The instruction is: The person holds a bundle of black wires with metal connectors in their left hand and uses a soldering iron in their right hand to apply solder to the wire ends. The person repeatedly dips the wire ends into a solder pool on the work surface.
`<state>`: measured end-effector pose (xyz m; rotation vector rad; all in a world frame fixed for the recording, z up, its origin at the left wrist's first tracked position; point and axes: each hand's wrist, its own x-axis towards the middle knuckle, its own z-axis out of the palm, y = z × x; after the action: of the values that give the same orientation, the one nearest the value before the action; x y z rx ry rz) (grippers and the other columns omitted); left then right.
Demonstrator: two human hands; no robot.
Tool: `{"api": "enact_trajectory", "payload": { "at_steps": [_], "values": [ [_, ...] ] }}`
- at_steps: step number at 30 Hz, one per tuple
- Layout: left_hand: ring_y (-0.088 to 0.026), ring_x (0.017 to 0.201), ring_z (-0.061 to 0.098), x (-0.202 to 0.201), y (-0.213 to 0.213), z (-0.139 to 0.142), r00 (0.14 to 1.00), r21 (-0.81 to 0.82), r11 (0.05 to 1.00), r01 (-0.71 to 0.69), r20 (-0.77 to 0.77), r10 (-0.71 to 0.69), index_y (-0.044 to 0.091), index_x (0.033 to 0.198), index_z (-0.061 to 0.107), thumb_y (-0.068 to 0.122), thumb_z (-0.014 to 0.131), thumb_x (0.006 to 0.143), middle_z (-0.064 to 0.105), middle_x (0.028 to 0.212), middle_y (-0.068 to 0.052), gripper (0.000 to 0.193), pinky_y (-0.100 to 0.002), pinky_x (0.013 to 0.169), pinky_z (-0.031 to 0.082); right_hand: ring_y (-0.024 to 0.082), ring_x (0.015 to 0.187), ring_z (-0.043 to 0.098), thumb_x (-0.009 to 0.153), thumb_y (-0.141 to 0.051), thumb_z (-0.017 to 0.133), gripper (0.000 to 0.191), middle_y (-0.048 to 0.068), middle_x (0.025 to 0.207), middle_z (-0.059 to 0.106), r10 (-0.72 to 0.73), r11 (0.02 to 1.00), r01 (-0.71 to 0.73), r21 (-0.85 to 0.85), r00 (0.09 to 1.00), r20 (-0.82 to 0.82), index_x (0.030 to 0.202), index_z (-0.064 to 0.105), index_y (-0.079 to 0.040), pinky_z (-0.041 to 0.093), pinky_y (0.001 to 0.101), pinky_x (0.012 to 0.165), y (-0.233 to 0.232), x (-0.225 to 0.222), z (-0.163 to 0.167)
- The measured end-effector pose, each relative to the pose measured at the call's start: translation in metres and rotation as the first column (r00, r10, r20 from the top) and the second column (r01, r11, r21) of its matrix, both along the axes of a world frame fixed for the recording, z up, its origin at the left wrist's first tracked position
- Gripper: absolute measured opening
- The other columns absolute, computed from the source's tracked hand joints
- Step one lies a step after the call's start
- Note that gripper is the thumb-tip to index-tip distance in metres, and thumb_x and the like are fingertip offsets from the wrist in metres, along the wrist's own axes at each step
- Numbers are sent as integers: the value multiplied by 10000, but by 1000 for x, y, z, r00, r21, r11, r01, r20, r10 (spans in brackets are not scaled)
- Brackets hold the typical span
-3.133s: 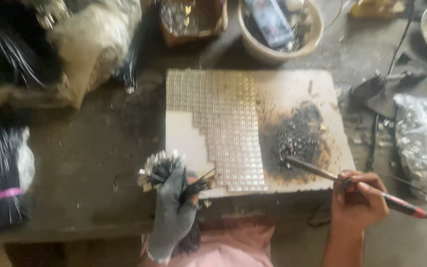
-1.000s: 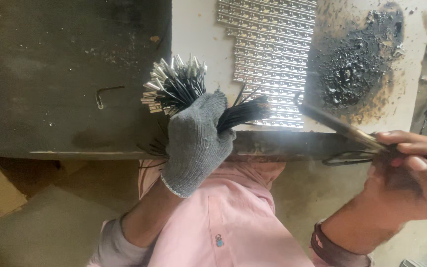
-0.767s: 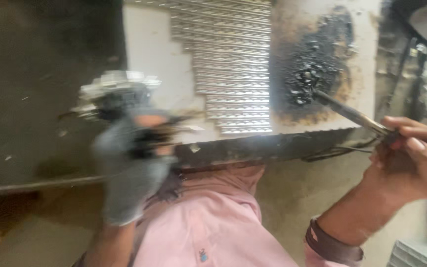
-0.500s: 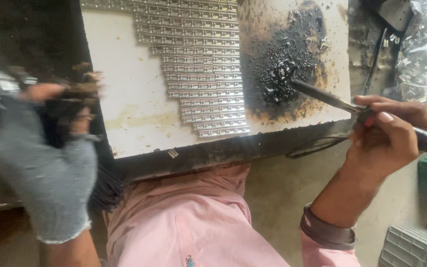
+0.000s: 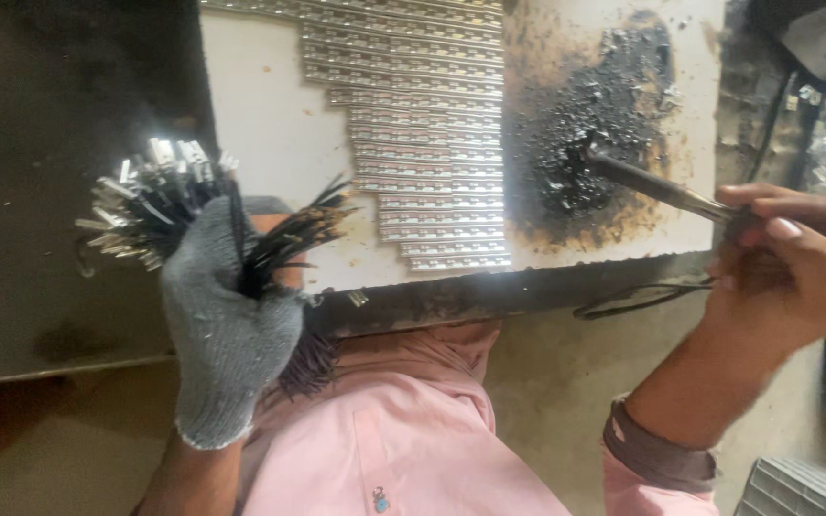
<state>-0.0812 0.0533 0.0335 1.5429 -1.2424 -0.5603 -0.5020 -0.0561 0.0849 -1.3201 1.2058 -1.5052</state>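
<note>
While a bundle of black wires with metal terminals is clenched in the grey-gloved left hand beside the white board, a soldering iron, gripped by the bare right hand, is angled up-left into the blackened patch.

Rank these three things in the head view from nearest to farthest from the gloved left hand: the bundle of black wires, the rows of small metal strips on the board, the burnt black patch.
From the left hand:
1. Bundle of black wires, gripped in that hand.
2. Rows of metal strips, mid-board, to its right.
3. Burnt black patch, farther right, under the tip of the right hand's tool.
</note>
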Motion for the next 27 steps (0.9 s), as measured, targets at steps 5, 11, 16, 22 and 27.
{"api": "enact_trajectory", "payload": {
  "at_steps": [5,11,16,22,27],
  "values": [
    [-92,597,637,-3,-3,9,998,122,993,-6,-65,14,25,942,719,54,722,959,658,698,-18,33,-277,527,480,348,902,678,1035,-63,558,183,256,999,602,18,1000,-18,16,1000,-18,957,563,102,473,301,561,2,-37,-25],
    [-106,589,651,-8,-8,10,1000,62,998,-4,-17,5,21,885,712,4,714,941,655,699,-47,59,-287,511,476,321,935,677,1090,-41,585,112,233,1019,602,58,996,-61,67,998,35,1047,570,61,467,274,606,-5,-65,-45],
    [-138,669,712,-8,-9,9,1000,2,1000,12,4,-12,46,984,732,-18,707,877,693,795,-66,127,-306,588,537,332,915,709,1080,9,622,72,221,1025,605,49,998,-49,-41,999,1,1122,564,18,516,290,601,19,-12,-35],
    [-203,669,703,-8,-10,15,997,95,995,30,63,-36,58,984,726,-19,728,803,675,790,-85,197,-341,608,522,346,892,748,1067,69,666,210,207,1032,609,131,805,-415,-423,821,-556,1212,557,-35,576,310,597,33,85,-7],
    [-275,718,699,-11,-9,13,993,75,997,16,112,-24,78,985,714,-14,725,766,669,841,-104,238,-382,660,546,386,877,768,1032,125,703,287,228,1042,590,236,717,-599,-357,690,-684,1224,557,-30,621,322,582,28,125,12]
  ]
}}
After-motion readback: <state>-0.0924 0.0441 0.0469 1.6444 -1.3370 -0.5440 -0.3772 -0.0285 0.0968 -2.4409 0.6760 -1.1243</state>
